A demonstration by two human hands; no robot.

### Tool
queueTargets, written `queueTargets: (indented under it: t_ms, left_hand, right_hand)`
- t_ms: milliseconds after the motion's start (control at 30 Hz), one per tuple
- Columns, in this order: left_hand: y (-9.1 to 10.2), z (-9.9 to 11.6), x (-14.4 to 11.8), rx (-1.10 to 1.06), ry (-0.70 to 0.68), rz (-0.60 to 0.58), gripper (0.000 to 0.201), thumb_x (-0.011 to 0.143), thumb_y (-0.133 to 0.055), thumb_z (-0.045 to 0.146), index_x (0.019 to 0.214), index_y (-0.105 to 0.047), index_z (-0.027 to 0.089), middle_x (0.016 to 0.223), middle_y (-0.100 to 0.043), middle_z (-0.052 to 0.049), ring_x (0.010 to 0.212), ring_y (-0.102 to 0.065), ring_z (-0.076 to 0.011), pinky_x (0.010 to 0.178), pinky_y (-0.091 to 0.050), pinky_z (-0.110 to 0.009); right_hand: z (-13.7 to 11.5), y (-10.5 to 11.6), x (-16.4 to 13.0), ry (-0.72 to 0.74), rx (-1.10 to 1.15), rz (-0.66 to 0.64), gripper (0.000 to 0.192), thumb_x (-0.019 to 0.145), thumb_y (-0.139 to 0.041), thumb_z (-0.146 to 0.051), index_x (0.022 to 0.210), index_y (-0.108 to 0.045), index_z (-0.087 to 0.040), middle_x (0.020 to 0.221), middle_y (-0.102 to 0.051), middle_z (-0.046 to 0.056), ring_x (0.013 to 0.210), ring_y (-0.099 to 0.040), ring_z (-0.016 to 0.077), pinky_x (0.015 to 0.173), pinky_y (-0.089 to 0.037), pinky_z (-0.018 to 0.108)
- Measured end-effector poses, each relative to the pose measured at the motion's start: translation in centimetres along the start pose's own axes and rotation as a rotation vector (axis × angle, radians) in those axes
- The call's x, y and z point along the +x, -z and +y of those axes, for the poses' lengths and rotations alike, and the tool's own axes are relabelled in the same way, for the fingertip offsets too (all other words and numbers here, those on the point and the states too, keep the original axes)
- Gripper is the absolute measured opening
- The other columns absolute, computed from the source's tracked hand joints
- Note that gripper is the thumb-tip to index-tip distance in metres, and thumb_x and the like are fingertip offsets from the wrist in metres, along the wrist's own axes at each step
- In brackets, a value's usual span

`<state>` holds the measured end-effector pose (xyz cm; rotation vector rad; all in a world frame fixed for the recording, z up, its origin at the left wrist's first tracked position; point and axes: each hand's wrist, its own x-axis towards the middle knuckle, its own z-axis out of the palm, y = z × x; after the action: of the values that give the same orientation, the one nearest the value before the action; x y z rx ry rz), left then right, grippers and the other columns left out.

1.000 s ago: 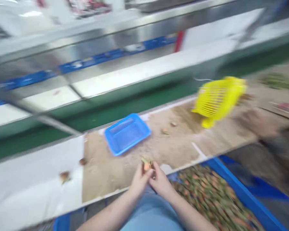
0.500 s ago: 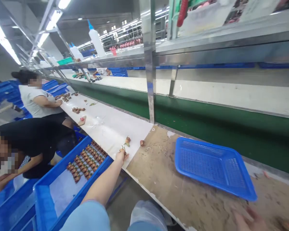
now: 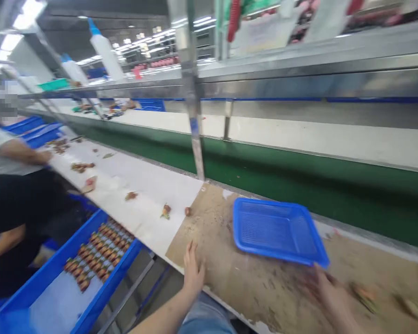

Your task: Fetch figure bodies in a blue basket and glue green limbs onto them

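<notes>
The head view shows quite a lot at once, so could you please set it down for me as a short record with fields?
Left grip: bare hand over the brown surface; anything held is unclear
Right grip: blurred, at the near right corner of the blue basket; contact unclear
Basket support: the brown surface
White surface: bears scattered small pieces, one brown and green
Blue crate: lower left, brown pieces in rows
Co-worker: an arm at left
</notes>
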<state>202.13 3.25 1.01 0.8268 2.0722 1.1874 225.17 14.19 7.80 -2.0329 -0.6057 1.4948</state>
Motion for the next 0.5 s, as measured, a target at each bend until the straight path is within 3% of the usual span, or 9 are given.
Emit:
queueTargets:
  t_ms: [100, 167, 300, 400, 500]
  left_hand:
    - [-1.7, 2.2, 1.4, 0.002, -0.132, -0.133, 0.036, 0.072, -0.055, 0.019, 0.108, -0.051, 0.018, 0.130, -0.044, -0.014, 0.125, -0.036, -0.0254, 0.100, -0.034, -0.043]
    - [-2.3, 4.1, 3.3, -0.013, -0.187, -0.196, 0.039, 0.072, -0.052, 0.026, 0.110, -0.048, 0.017, 0.133, -0.039, -0.015, 0.128, -0.031, -0.0255, 0.102, -0.032, -0.042]
    - [-3.2, 7.4, 6.8, -0.019, -0.212, -0.318, 0.057, 0.067, -0.051, 0.043, 0.117, -0.042, 0.016, 0.136, -0.034, -0.017, 0.127, -0.031, -0.0317, 0.100, -0.032, -0.047]
    - [-4.7, 8.5, 8.3, 0.026, -0.187, -0.440, 0.073, 0.063, -0.048, 0.053, 0.120, -0.039, 0.009, 0.125, -0.044, -0.025, 0.114, -0.045, -0.0398, 0.093, -0.037, -0.055]
    - [-7.1, 8.8, 8.1, 0.069, -0.263, -0.585, 0.077, 0.055, -0.056, 0.050, 0.118, -0.041, 0.008, 0.106, -0.055, -0.023, 0.101, -0.054, -0.0427, 0.081, -0.044, -0.059]
  right_hand:
    - [-0.4, 1.0, 0.2, -0.067, 0.104, 0.158, 0.029, 0.090, -0.042, -0.042, 0.104, -0.052, -0.018, 0.085, -0.060, 0.004, 0.061, -0.056, 0.0113, 0.050, -0.049, 0.025]
    - [-0.5, 1.1, 0.1, -0.120, 0.191, 0.217, 0.027, 0.090, -0.046, -0.035, 0.107, -0.050, -0.014, 0.088, -0.058, 0.003, 0.064, -0.056, 0.0104, 0.054, -0.049, 0.024]
    - [-0.9, -0.9, 0.0, -0.204, 0.400, 0.237, 0.021, 0.088, -0.050, -0.029, 0.103, -0.054, -0.013, 0.091, -0.059, 0.003, 0.070, -0.059, 0.0120, 0.059, -0.052, 0.027]
    - [0.1, -1.6, -0.6, -0.202, 0.560, 0.294, 0.020, 0.088, -0.052, -0.027, 0.102, -0.054, -0.013, 0.093, -0.059, 0.004, 0.073, -0.059, 0.0128, 0.061, -0.052, 0.028]
    - [3.6, -0.4, -2.9, -0.180, 0.713, 0.386, 0.018, 0.088, -0.052, -0.025, 0.101, -0.054, -0.013, 0.088, -0.059, 0.002, 0.067, -0.059, 0.0112, 0.058, -0.051, 0.026]
